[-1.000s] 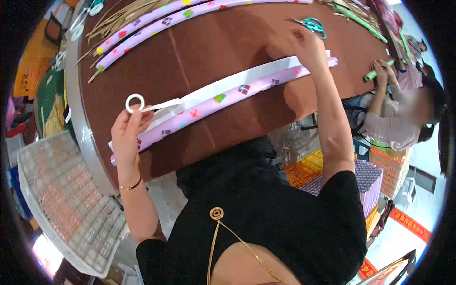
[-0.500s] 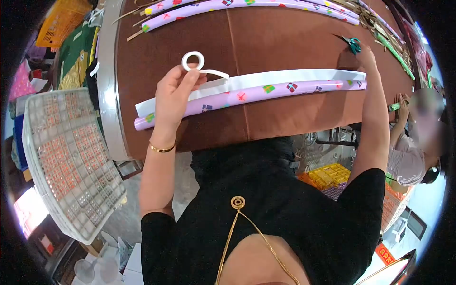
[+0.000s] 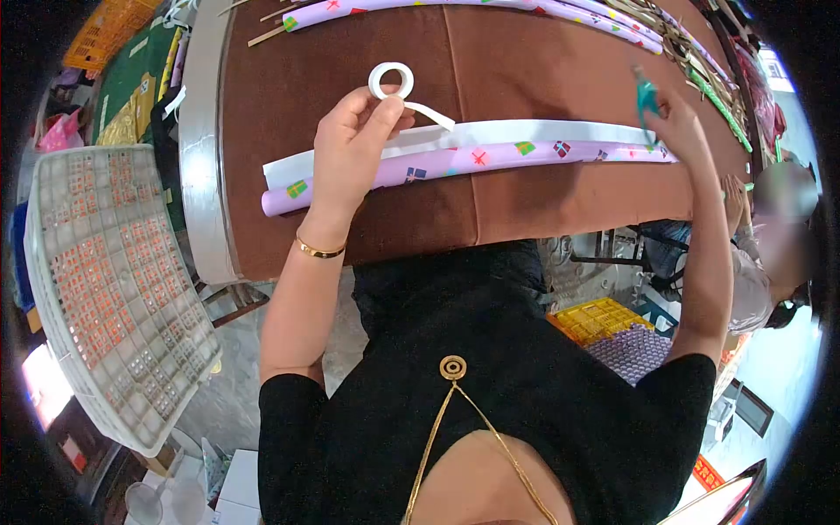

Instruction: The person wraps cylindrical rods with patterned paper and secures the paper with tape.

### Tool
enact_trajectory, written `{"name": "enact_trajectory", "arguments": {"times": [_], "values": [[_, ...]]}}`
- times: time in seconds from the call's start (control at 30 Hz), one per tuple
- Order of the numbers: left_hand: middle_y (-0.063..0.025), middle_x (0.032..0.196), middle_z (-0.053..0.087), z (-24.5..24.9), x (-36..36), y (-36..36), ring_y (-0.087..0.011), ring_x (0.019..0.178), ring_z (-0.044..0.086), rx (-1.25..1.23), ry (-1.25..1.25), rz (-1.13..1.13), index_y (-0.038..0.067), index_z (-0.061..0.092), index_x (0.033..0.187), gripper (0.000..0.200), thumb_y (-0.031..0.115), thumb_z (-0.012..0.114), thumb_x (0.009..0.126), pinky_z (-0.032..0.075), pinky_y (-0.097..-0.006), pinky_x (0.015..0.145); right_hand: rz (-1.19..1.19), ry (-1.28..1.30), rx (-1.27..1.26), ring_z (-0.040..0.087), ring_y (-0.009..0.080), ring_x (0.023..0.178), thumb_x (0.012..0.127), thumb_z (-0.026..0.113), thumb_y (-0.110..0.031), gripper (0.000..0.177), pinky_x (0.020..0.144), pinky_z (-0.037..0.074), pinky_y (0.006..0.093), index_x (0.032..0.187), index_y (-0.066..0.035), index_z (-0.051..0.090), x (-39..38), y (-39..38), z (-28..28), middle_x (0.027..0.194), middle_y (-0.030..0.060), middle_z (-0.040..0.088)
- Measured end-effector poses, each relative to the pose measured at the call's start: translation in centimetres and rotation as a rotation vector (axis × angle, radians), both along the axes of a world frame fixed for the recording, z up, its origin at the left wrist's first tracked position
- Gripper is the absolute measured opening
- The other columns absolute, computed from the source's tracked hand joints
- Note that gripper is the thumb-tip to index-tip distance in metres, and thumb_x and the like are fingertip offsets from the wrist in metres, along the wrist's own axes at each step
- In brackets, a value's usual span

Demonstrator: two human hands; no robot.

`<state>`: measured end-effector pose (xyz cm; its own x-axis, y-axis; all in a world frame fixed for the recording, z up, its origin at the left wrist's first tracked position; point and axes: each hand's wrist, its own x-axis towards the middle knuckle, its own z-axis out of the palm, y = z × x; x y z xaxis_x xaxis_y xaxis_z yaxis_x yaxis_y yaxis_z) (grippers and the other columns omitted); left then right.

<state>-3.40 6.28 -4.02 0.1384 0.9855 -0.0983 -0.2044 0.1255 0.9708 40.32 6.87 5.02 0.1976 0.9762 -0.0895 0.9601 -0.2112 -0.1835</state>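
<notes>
My left hand (image 3: 354,144) pinches a roll of white tape (image 3: 377,80) above the table, and a short loose strip hangs off the roll to the right. Below it lies a partly rolled sheet of purple wrapping paper (image 3: 499,156) with gift prints, its white underside showing along the far edge. My left wrist covers part of the roll near its left end. Over the paper's right end, my right hand (image 3: 682,127) grips green-handled scissors (image 3: 647,98), which are blurred by motion.
Finished-looking purple rolls (image 3: 394,16) and wooden strips lie along the far side of the brown table (image 3: 560,79). A white plastic crate (image 3: 122,289) stands at the left, a yellow basket (image 3: 599,319) below the table. Another person (image 3: 752,280) sits at the right.
My right hand has lifted the scissors off the table and brought them back toward the paper. The left hand still holds the tape; the whole view has shifted slightly.
</notes>
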Motion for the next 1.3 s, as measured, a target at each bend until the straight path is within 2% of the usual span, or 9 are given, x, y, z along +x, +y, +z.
{"name": "enact_trajectory", "arguments": {"times": [0.03,0.13,0.17,0.27,0.37,0.4,0.67,0.93,1.3], "values": [[-0.0075,0.098,0.071,-0.1,-0.1,0.0,-0.0126,0.088,0.069,0.0,-0.007,-0.004,-0.004,0.066,0.115,0.026,0.016,0.063,0.098,0.055,-0.0258,0.08,0.102,0.006,0.018,0.069,0.0318,0.085,0.083,0.068,-0.03,0.037,0.073,0.052,0.0415,0.107,-0.002,0.061,-3.7,-2.0,0.6,0.089,0.021,0.068],[-0.0091,0.098,0.071,0.1,-0.1,0.4,-0.0134,0.088,0.069,0.003,0.011,-0.027,-0.004,0.066,0.114,0.027,0.017,0.063,0.098,0.056,-0.0262,0.08,0.19,0.016,-0.262,0.067,0.0386,0.085,0.086,0.062,-0.034,0.038,0.075,0.051,0.047,0.103,0.0,0.059,-12.6,-5.4,1.7,0.09,0.0234,0.067],[-0.0095,0.098,0.071,0.2,-0.1,0.5,-0.0136,0.088,0.069,0.011,0.023,-0.026,-0.004,0.066,0.114,0.027,0.017,0.063,0.098,0.056,-0.0262,0.08,0.258,-0.019,-0.336,0.066,0.0412,0.087,0.087,0.059,-0.036,0.039,0.077,0.051,0.0491,0.102,0.0,0.058,-14.2,-6.1,1.4,0.093,0.0241,0.068],[-0.0094,0.095,0.072,0.1,0.3,0.8,-0.0134,0.086,0.07,0.031,0.046,-0.034,-0.005,0.067,0.111,0.027,0.018,0.064,0.097,0.056,-0.0265,0.078,0.246,-0.08,-0.469,0.065,0.0449,0.09,0.087,0.056,-0.041,0.043,0.082,0.05,0.0517,0.1,0.001,0.058,-19.1,-7.2,1.3,0.095,0.0272,0.068],[-0.0084,0.089,0.073,0.2,0.6,1.0,-0.0121,0.082,0.069,0.075,0.11,-0.037,-0.004,0.069,0.105,0.026,0.02,0.066,0.095,0.055,-0.0269,0.075,0.273,-0.112,-0.508,0.066,0.045,0.089,0.086,0.056,-0.043,0.047,0.082,0.05,0.052,0.1,0.002,0.059,-21.5,-6.7,1.4,0.09,0.0287,0.067],[-0.0079,0.086,0.073,0.2,0.8,1.1,-0.0112,0.079,0.069,0.108,0.162,-0.035,-0.004,0.07,0.103,0.026,0.021,0.067,0.094,0.054,-0.027,0.073,0.265,-0.116,-0.507,0.066,0.045,0.086,0.085,0.056,-0.045,0.051,0.082,0.051,0.052,0.1,0.004,0.06,-21.9,-6.5,1.3,0.085,0.0289,0.067],[-0.0071,0.08,0.073,0.1,2.6,2.4,-0.0102,0.074,0.068,0.16,0.145,-0.03,-0.002,0.07,0.098,0.026,0.023,0.067,0.093,0.053,-0.027,0.068,0.311,-0.15,-0.603,0.066,0.0455,0.085,0.085,0.054,-0.049,0.055,0.083,0.052,0.0504,0.089,0.005,0.065,-23.3,-4.4,2.5,0.086,0.0282,0.068],[-0.0068,0.08,0.073,-0.6,3.1,2.6,-0.0116,0.073,0.07,0.061,0.062,-0.035,-0.004,0.069,0.095,0.026,0.022,0.065,0.094,0.055,-0.0268,0.068,0.345,-0.138,-0.651,0.066,0.0456,0.086,0.085,0.053,-0.051,0.058,0.082,0.051,0.0515,0.088,0.006,0.066,-23.5,-4.3,2.8,0.086,0.0291,0.067],[-0.009,0.082,0.072,-0.3,3.0,2.8,-0.014,0.075,0.072,-0.03,-0.04,-0.013,-0.004,0.066,0.096,0.027,0.023,0.063,0.096,0.057,-0.0266,0.067,0.324,-0.109,-0.559,0.065,0.0467,0.08,0.085,0.056,-0.049,0.056,0.075,0.05,0.0518,0.083,0.006,0.065,-22.6,-4.8,2.7,0.079,0.029,0.065]]}}
